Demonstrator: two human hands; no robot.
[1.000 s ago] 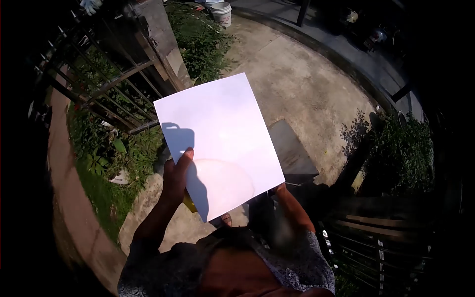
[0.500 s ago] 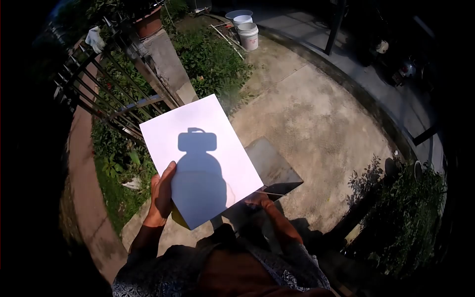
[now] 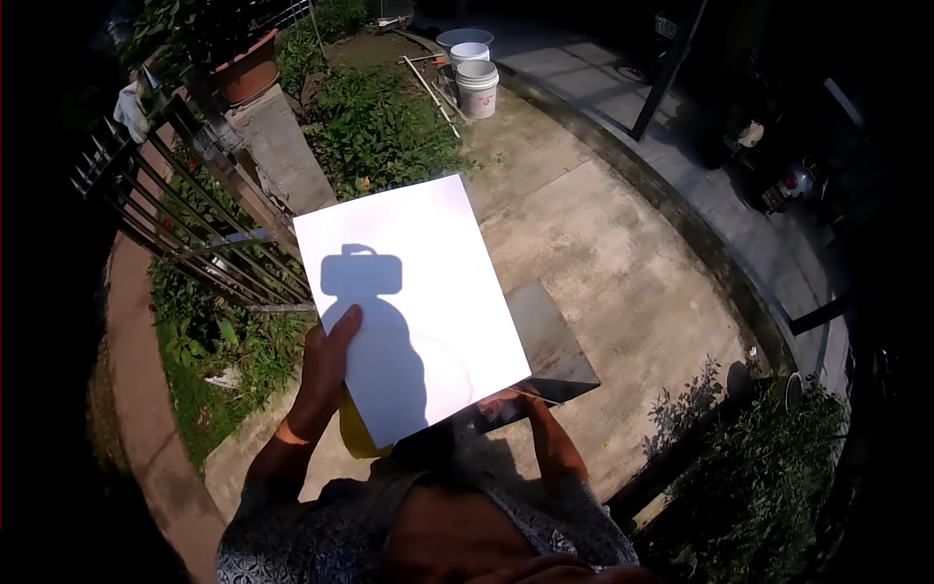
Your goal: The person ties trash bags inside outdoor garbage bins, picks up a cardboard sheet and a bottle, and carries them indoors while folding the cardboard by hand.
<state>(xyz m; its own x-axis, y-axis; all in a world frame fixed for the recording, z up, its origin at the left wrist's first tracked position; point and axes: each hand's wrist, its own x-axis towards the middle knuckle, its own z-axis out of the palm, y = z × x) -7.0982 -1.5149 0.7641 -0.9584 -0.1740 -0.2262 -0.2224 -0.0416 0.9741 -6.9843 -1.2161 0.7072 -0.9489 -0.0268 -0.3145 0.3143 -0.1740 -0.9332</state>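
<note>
- Concrete paving [image 3: 603, 234], pale and sunlit, spreads beyond and to the right of the sheet I hold.
- A dark metal gate [image 3: 243, 237] with spiked upright bars stands left of the sheet.
- My white rectangular sheet [image 3: 418, 302] lies tilted in front of my chest, a blocky-topped shadow falling across it. My left hand [image 3: 329, 365] is clamped on its left edge, thumb over the face, fingers hidden. My right hand [image 3: 525, 401] is apart from it, at the lower right corner; I cannot tell what those fingers close on. I judge the step in hand to be steadying the sheet; any shift calls for that left grip to stay firm.
- A grey flat-topped slab [image 3: 553, 341] with a dark glossy side shows past the sheet's right edge.
- A terracotta planter [image 3: 248, 76], beyond the sheet's upper left, holds a leafy plant.
- A whitish plastic bucket [image 3: 477, 99] stands beyond the sheet's top edge, a second white bucket [image 3: 465, 53] behind it; their contents are too small to tell.
- Something yellow [image 3: 360, 433] peeks from under the sheet's lower left.
</note>
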